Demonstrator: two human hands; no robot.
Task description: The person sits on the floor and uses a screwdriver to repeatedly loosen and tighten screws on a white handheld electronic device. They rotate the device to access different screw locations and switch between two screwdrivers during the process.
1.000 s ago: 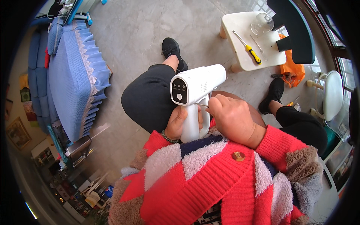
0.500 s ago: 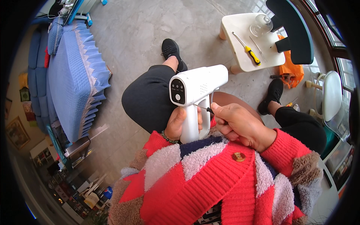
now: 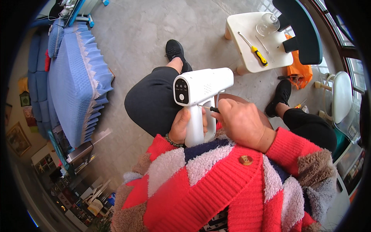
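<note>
A white gun-shaped handheld sprayer [image 3: 208, 84] with a black button panel on its back end stands upright before my lap. My left hand [image 3: 179, 124] is wrapped round its grip, with the fingers showing on the far side. In my right hand [image 3: 241, 123] is a small screwdriver [image 3: 213, 109] with a black handle. Its thin metal shaft points left, and the tip meets the sprayer where grip and body join. My right fist hides most of the handle. Whether the tip sits in a screw I cannot tell.
At the upper right, a cream chair seat [image 3: 237, 29] bears a yellow-and-black screwdriver [image 3: 259, 56], a thin rod [image 3: 262, 43] and a clear domed container [image 3: 268, 25]. An orange bag [image 3: 300, 73] lies beside it on the floor. A blue-covered bed [image 3: 73, 81] stands at left.
My right hand has rolled over, so its back now faces up more, while still gripping the screwdriver. The sprayer and my left hand stay nearly where they were.
</note>
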